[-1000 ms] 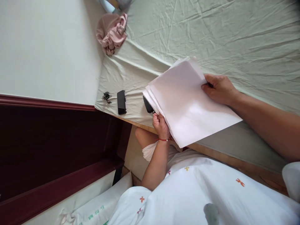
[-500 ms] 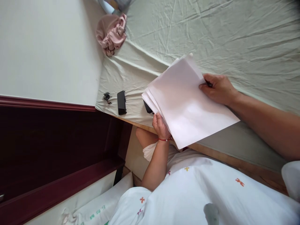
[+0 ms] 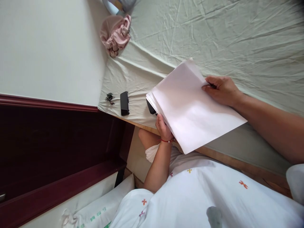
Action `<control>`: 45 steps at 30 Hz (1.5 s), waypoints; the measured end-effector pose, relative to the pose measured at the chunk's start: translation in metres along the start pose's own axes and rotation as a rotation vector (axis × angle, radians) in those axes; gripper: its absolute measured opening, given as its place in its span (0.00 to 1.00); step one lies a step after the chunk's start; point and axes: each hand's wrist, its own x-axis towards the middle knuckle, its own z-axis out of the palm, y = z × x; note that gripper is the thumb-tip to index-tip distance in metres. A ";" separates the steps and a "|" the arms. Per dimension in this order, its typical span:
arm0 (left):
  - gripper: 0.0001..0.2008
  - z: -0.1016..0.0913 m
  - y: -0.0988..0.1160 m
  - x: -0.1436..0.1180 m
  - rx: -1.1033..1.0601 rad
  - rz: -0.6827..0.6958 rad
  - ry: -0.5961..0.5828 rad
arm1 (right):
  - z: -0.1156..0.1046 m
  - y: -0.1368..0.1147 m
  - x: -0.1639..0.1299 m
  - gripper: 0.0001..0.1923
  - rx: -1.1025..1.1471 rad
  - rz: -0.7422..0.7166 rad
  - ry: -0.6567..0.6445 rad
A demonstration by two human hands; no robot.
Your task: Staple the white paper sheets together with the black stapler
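Paper stack held between left hand and right hand.

Paper stack: plain white, no print visible. Bedsheet: pale green, plain. Bunched cloth at the sheet's corner: dusty pink. Small box on the sheet: black; object under the paper edge: black too. Wall: off-white. Bed frame: dark maroon wood. Garment: white with small orange, yellow and purple cross motifs. Wrist string: red.
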 end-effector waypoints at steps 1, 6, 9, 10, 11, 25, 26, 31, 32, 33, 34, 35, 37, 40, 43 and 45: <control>0.34 0.000 0.000 0.000 -0.001 0.011 0.004 | 0.000 0.000 0.000 0.11 -0.002 0.000 0.000; 0.27 0.000 -0.004 0.002 -0.010 0.031 -0.012 | 0.001 0.002 0.001 0.12 -0.025 0.017 0.035; 0.26 -0.001 -0.005 0.003 0.027 0.046 -0.014 | 0.003 0.006 0.003 0.08 -0.010 0.021 0.090; 0.25 -0.002 -0.005 0.003 0.050 0.052 -0.013 | 0.004 0.008 0.004 0.07 0.003 0.009 0.109; 0.25 -0.002 -0.003 0.004 0.073 0.060 -0.012 | 0.005 0.010 0.004 0.08 0.017 -0.008 0.127; 0.24 0.000 -0.002 0.003 0.077 0.070 0.004 | 0.006 0.018 0.006 0.08 0.030 -0.069 0.170; 0.23 0.000 -0.004 0.004 0.069 0.063 0.006 | 0.006 0.018 0.006 0.07 0.027 -0.070 0.164; 0.24 -0.003 -0.011 0.005 0.095 0.041 0.062 | 0.007 0.020 0.007 0.06 0.032 -0.080 0.157; 0.25 -0.003 -0.011 0.005 0.094 0.044 0.061 | 0.007 0.020 0.007 0.07 0.032 -0.084 0.159; 0.26 -0.002 -0.010 0.005 0.087 0.050 0.047 | 0.007 0.021 0.008 0.07 0.031 -0.087 0.161; 0.27 -0.002 -0.010 0.004 0.079 0.056 0.021 | 0.007 0.021 0.008 0.08 0.032 -0.090 0.163; 0.29 -0.001 -0.009 0.003 0.072 0.065 -0.012 | 0.008 0.021 0.008 0.08 0.034 -0.092 0.164; 0.30 0.001 -0.008 0.002 0.076 0.090 -0.062 | 0.008 0.021 0.008 0.10 0.042 -0.096 0.167; 0.30 0.002 -0.007 0.002 0.087 0.116 -0.060 | 0.010 0.020 0.007 0.08 0.062 -0.095 0.192; 0.30 0.001 -0.006 0.003 0.061 0.113 -0.061 | 0.012 0.022 0.008 0.06 0.058 -0.111 0.262; 0.31 0.001 -0.005 0.002 0.061 0.110 -0.074 | 0.013 0.025 0.009 0.06 0.032 -0.136 0.315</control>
